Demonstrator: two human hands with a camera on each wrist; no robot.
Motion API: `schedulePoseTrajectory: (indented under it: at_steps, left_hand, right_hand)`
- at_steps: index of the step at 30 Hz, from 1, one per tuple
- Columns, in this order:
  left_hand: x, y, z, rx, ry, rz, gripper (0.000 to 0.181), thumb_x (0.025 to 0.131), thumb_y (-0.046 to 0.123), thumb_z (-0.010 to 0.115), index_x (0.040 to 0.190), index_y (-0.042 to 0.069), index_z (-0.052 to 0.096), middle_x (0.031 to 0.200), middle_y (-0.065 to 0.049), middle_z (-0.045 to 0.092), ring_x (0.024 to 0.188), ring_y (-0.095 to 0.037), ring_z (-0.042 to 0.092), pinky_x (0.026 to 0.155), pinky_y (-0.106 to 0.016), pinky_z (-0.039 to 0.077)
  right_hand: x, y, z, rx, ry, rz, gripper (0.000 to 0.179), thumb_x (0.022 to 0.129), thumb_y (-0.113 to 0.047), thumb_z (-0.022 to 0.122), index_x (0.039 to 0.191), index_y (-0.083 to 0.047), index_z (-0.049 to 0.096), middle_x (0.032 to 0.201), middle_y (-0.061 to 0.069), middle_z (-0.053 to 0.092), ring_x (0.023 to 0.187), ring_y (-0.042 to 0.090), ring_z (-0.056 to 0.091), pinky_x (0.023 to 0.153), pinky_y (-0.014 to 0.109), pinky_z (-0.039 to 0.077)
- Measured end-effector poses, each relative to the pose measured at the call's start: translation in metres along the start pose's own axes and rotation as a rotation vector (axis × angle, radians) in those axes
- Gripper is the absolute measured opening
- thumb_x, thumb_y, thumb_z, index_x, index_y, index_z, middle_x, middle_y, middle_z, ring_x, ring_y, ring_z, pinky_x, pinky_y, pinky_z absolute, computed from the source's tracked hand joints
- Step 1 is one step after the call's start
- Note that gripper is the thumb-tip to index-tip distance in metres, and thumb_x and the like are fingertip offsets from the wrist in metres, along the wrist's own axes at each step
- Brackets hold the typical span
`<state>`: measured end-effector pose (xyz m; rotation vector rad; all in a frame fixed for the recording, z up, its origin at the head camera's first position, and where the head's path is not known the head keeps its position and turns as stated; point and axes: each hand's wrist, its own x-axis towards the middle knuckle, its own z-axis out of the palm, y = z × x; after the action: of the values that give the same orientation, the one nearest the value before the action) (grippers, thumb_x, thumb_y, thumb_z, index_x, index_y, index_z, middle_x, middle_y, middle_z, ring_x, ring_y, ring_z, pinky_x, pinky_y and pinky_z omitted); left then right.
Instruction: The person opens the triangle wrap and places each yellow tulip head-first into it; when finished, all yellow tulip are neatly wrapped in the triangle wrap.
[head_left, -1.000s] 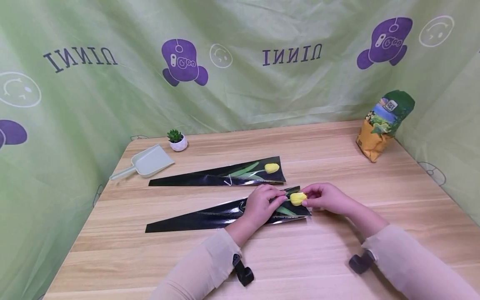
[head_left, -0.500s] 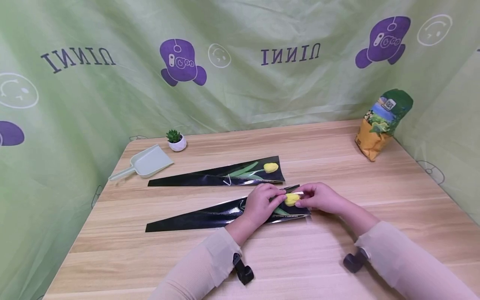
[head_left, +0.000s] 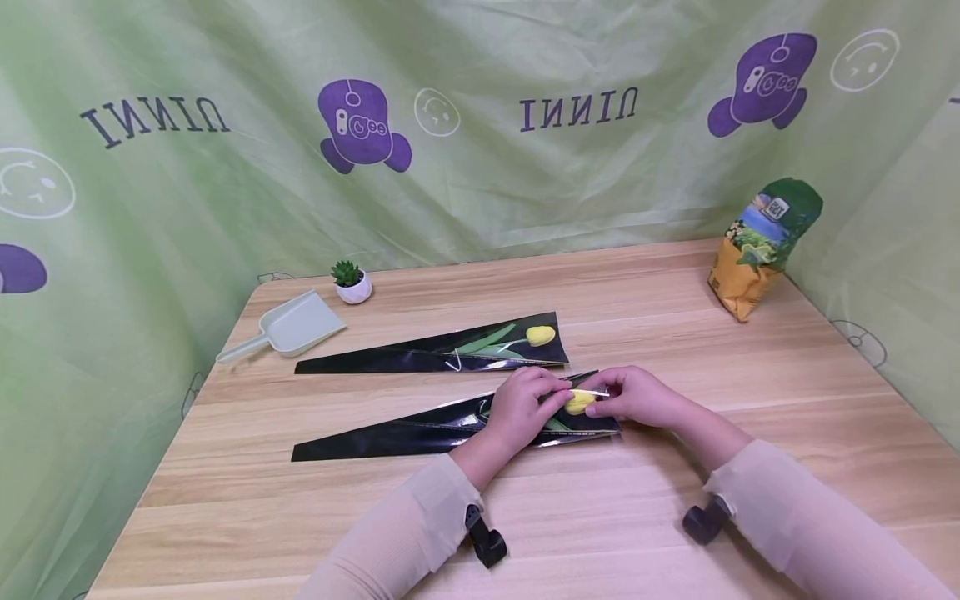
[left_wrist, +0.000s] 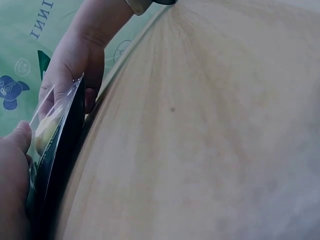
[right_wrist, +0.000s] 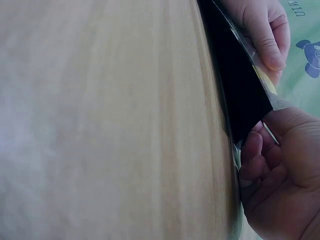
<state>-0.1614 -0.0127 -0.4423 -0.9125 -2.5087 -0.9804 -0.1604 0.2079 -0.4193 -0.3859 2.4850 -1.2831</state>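
Note:
A yellow tulip (head_left: 580, 402) lies at the wide end of the nearer black flower sleeve (head_left: 375, 440), its head behind clear film in the left wrist view. My left hand (head_left: 522, 406) rests over the sleeve and pinches its clear upper layer between thumb and fingers. From the right, my right hand (head_left: 637, 396) reaches into the sleeve's mouth and holds the tulip's head with thumb and fingers. The stem is mostly hidden by my left hand. Behind lies a second black sleeve (head_left: 375, 361) with another yellow tulip (head_left: 540, 335) in it.
A pale dustpan (head_left: 300, 323) and a small potted succulent (head_left: 354, 286) are at the back left of the wooden table (head_left: 225, 500). A green and orange bag (head_left: 761, 250) stands at the back right. A green printed curtain (head_left: 480, 167) hangs behind.
My right hand has moved left, pushing the tulip's head deeper into the nearer sleeve. The clear film's edge now lies across the tulip's head. My left hand has stayed in place.

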Motion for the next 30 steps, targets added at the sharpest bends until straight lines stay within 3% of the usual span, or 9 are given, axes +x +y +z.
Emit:
schedulePoseTrajectory:
  at_steps: [6,12,17,24,27,30]
  left_hand:
    - [0.000,0.001,0.000,0.004,-0.015,-0.002,0.020,0.091,0.029,0.069,0.103,0.016,0.077,0.099,0.001,0.073,0.100,-0.016,0.065,0.088,-0.027,0.053]
    - [0.000,0.002,0.000,0.039,-0.059,-0.027,0.021,0.092,0.031,0.068,0.105,0.018,0.077,0.100,0.002,0.072,0.101,-0.015,0.064,0.090,-0.027,0.052]
    - [0.001,0.001,0.000,0.075,-0.083,-0.025,0.021,0.093,0.033,0.067,0.106,0.020,0.077,0.101,0.002,0.072,0.102,-0.014,0.064,0.091,-0.027,0.052]
    - [0.004,0.001,-0.001,0.133,-0.157,-0.038,0.028,0.093,0.038,0.065,0.112,0.020,0.074,0.109,0.003,0.072,0.108,-0.015,0.063,0.096,-0.028,0.050]
    - [0.006,0.001,-0.004,0.136,-0.181,-0.025,0.032,0.096,0.039,0.061,0.118,0.019,0.072,0.112,0.001,0.072,0.110,-0.016,0.063,0.098,-0.029,0.050]
    - [0.011,0.001,-0.012,0.139,-0.187,-0.002,0.034,0.100,0.036,0.053,0.123,0.016,0.069,0.119,-0.001,0.070,0.116,-0.019,0.061,0.104,-0.033,0.047]
  right_hand:
    - [-0.003,-0.001,-0.005,-0.026,-0.033,-0.003,0.040,0.082,-0.019,0.079,0.118,-0.004,0.068,0.095,0.005,0.069,0.084,0.014,0.056,0.073,0.022,0.048]
    - [-0.010,0.002,-0.020,0.039,-0.035,0.054,0.047,0.084,-0.015,0.075,0.126,0.001,0.062,0.106,0.015,0.069,0.081,0.014,0.061,0.067,0.025,0.055]
    - [-0.012,0.003,-0.036,0.052,0.042,0.021,0.046,0.090,-0.015,0.068,0.130,0.005,0.056,0.119,0.025,0.065,0.089,0.009,0.062,0.073,0.024,0.057]
    - [-0.005,-0.003,-0.047,0.055,0.140,0.017,0.045,0.096,-0.019,0.062,0.133,0.005,0.053,0.127,0.027,0.060,0.091,-0.002,0.058,0.080,0.021,0.055]
    - [0.002,-0.008,-0.047,0.069,0.168,0.024,0.046,0.097,-0.020,0.060,0.135,0.005,0.051,0.129,0.027,0.058,0.094,0.005,0.060,0.082,0.025,0.057]
    - [0.011,-0.012,-0.047,0.061,0.208,0.012,0.050,0.099,-0.023,0.058,0.138,0.004,0.047,0.133,0.027,0.055,0.104,0.022,0.062,0.087,0.034,0.057]
